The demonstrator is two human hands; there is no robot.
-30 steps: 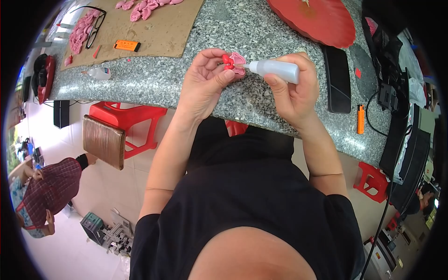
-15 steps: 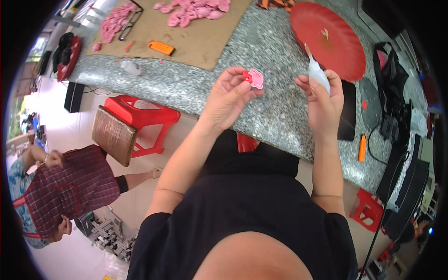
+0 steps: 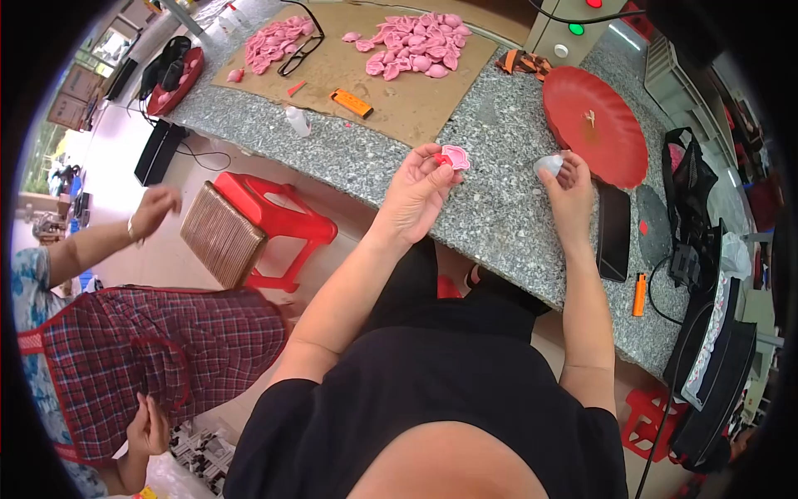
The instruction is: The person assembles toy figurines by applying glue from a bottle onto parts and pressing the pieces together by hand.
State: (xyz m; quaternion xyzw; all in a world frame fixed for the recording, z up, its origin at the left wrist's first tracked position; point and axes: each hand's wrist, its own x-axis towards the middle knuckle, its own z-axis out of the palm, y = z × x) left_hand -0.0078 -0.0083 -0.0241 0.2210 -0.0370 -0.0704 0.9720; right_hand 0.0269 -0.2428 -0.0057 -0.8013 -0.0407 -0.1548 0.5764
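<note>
My left hand [image 3: 413, 198] is raised over the near edge of the granite table [image 3: 499, 208]. Its thumb and fingertips pinch a small pink moulded piece [image 3: 456, 157] with a pale rim and a red part at its left side. To the right, my right hand [image 3: 573, 195] is closed around a pale squeeze bottle [image 3: 549, 165]. That bottle is seen end-on, so its nozzle cannot be made out. A gap of bare granite lies between the two hands, and the bottle does not touch the pink piece.
Pink pieces [image 3: 420, 46] lie heaped on a cardboard sheet [image 3: 391, 108] with glasses [image 3: 301, 58] and an orange-handled tool [image 3: 352, 103]. A small white bottle [image 3: 298, 121] stands nearby. Right are a red scalloped tray [image 3: 598, 125] and black tray [image 3: 613, 237]. A person in a plaid apron [image 3: 166, 349] is left.
The bottle in my right hand has turned from upright, nozzle showing, to end-on. My left hand keeps its pinch on the pink piece. My view has shifted, and the person at left appears closer.
</note>
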